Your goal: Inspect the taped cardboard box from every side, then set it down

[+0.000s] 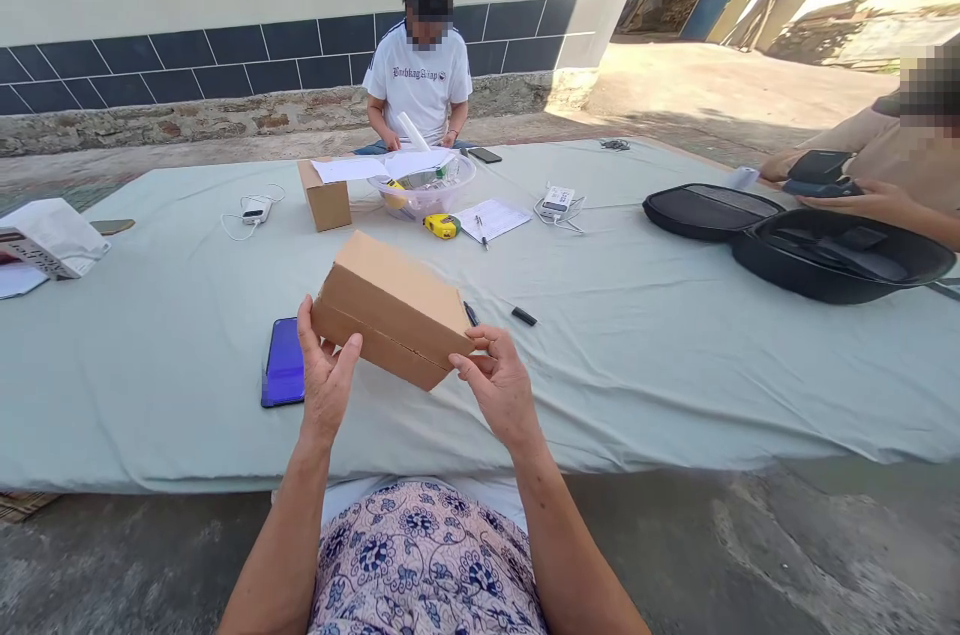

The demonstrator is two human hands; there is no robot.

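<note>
A closed brown cardboard box (394,300) is held up in front of me, tilted down toward the right. My left hand (328,370) grips its left end, thumb along the near face. On the right corner, my right hand (496,380) pinches the box between thumb and fingers. Below and left of the box lies a blue-screened phone (283,365) on the cloth, partly covered by my left hand. A dark pen (471,313) shows just behind the box's right end, and a black cap (523,316) lies to its right.
A pale cloth (187,365) covers the table. Farther back are a plastic basket (469,185), a small carton (328,205), a yellow tape measure (441,226) and paper with a pen (499,220). An open black case (832,265) lies right. One person sits opposite, another at right.
</note>
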